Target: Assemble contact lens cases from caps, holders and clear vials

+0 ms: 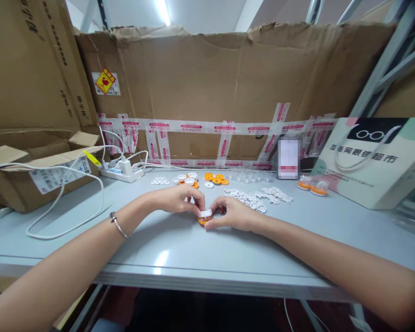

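Near the middle of the table, both hands meet at a small round orange base (204, 221). My left hand (183, 199) pinches a white ring-like part (205, 213) just above that base. My right hand (233, 213) closes its thumb and fingers around the side of the orange base. Whether the white part touches the base, I cannot tell. Just beyond the hands lie orange rings (216, 179), white round caps (189, 181) and a loose white ring (209, 185). A heap of small white plastic pieces (247, 198) spreads to the right of my right hand.
Clear plastic domes (249, 175) stand at the back. Two orange-based clear pieces (318, 186) sit near a paper gift bag (373, 161). A phone (288, 157) leans upright on cardboard. Leftward are a power strip (121, 172), loose white cable (60, 237) and an open carton (38, 166).
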Tool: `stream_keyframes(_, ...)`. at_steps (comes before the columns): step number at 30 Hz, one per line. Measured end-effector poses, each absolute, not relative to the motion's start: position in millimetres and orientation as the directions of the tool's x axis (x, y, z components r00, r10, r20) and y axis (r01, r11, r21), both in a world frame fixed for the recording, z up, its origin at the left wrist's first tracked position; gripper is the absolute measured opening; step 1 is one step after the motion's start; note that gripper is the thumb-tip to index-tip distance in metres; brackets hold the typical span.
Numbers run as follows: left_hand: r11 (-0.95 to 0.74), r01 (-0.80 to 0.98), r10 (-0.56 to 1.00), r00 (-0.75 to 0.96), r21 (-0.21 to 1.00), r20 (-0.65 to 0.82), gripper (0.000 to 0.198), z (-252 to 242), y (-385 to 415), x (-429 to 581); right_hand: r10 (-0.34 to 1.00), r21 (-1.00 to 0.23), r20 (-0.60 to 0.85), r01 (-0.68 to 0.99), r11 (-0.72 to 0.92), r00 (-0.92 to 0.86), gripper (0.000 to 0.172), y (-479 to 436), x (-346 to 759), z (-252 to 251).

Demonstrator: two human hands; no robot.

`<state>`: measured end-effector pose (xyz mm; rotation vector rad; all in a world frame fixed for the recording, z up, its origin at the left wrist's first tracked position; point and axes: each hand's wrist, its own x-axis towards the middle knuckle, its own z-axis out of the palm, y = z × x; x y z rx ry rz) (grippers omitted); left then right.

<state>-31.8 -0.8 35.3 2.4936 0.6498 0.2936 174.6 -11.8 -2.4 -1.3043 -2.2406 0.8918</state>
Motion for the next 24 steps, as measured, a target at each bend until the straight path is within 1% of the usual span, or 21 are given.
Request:
stream_keyframes(10,-0.795,0.392,0.480,0.874,0.463,0.083,0.011,37,-10,-27,0.862,-0.689,0.041,0.611,0.390,-0.504,0.042,-13,175,-2)
stream_keyframes(16,-0.815,0.421,0.482,0.874,0.399,0.062,0.019,41,-19,-23,0.842,-0.677,0.078,0.592,0.437,-0.533,0.041,-11,175,-5)
stream_keyframes(20,-0.838,0.453,0.488,0.871,0.303,0.049,0.026,44,-26,-20,0.840,-0.675,0.096,0.585,0.449,-0.533,0.041,-13,175,-7)
stream_keyframes(24,-0.872,0.446,0.464,0.884,0.201,0.050,0.030,44,-30,-18,0.825,-0.682,0.122,0.558,0.473,-0.551,0.038,-16,174,-6)
